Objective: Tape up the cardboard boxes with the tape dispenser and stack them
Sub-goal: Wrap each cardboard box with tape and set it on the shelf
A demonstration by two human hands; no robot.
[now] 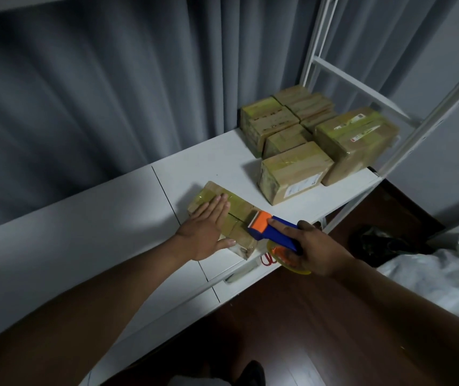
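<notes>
**Taping in hand: dispenser at near end of flat box**

The flat box [222, 215] lies on the white desk [128, 218] close to its front edge, long axis running from far-left to near-right. The left hand [209, 232] rests on top of it, fingers [217, 206] straight and together, palm down, pinning the far half. The right hand [314, 250] grips the blue handle of the tape dispenser [271, 232], fingers curled round it, forefinger laid along the top. The orange cutter head touches the box at its near-right end, just beside the left hand. Yellowish tape already shows along the top.

Judgement: the run lies along the long axis; the dispenser sits at the end nearest the right hand, so the cut or pull-off falls there.

Other boxes [296, 171], taped, stand grouped at the far right of the desk, well apart. Red scissors [267, 259] lie below the dispenser.
</notes>
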